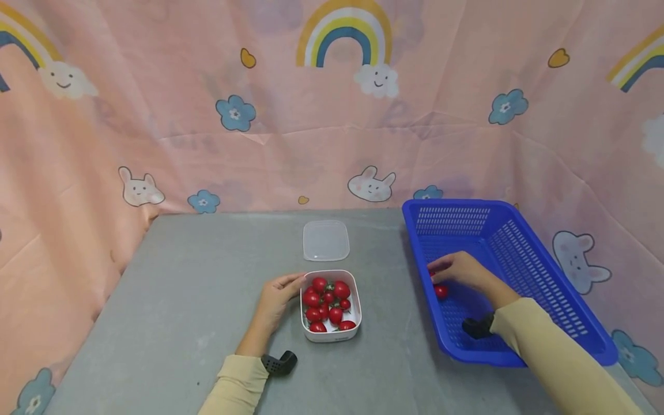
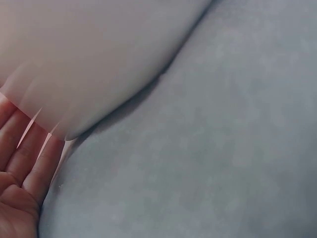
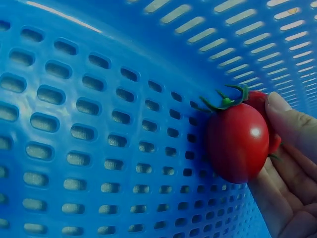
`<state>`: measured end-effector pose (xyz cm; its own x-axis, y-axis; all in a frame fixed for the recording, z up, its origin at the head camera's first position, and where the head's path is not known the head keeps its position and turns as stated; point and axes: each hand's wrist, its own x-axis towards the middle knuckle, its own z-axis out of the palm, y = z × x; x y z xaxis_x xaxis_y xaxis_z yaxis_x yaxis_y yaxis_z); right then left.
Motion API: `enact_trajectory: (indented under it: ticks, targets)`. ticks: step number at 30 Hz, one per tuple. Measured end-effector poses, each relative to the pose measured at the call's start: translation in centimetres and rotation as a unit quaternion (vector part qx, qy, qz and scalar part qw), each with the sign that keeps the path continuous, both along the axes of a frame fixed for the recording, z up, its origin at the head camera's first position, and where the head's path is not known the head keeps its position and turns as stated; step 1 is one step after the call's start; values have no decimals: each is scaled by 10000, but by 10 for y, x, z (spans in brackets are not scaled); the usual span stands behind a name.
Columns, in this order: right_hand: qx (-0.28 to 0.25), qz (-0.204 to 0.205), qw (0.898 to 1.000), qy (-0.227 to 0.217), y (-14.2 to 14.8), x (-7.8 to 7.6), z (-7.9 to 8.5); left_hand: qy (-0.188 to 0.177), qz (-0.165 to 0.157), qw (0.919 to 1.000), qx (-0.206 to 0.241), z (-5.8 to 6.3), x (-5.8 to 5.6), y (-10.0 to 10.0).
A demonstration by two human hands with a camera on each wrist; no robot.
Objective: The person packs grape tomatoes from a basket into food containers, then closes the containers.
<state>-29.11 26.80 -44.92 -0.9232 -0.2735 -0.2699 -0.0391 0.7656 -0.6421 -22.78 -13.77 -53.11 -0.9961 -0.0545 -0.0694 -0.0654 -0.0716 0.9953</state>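
A white square container (image 1: pixel 332 336) holds several cherry tomatoes (image 1: pixel 335 314), some with green stems. My left hand (image 1: pixel 275 300) touches the container's left side near its far corner; in the left wrist view its extended fingers (image 2: pixel 42 163) lie against the pale wall. My right hand (image 1: pixel 461 271) reaches into the blue plastic basket (image 1: pixel 524 253), close to its left wall. There it pinches a red cherry tomato (image 3: pixel 256 103), the thumb lying on it. Another cherry tomato (image 3: pixel 237 144) with a green stem sits in front and partly hides the held one.
A clear square lid (image 1: pixel 325 241) lies on the grey table (image 1: pixel 197 300) beyond the container. The basket has slotted walls and stands at the table's right side. A pink patterned curtain (image 1: pixel 290 155) hangs along the back and both sides.
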Motion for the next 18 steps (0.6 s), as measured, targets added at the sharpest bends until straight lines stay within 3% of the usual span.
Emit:
enact_trajectory:
  ticks: [7, 12, 18]
  targets:
    - [169, -484, 9986, 123, 3, -4, 12, 24, -10, 10000, -56, 2, -1, -1]
    - [-244, -1056, 9938, 234, 9, -1, 33, 2, -13, 9999, -159, 0, -1, -1]
    - [-852, -1515, 9833, 548, 3, 14, 60, -4, -25, 9999, -139, 1, 2, -1]
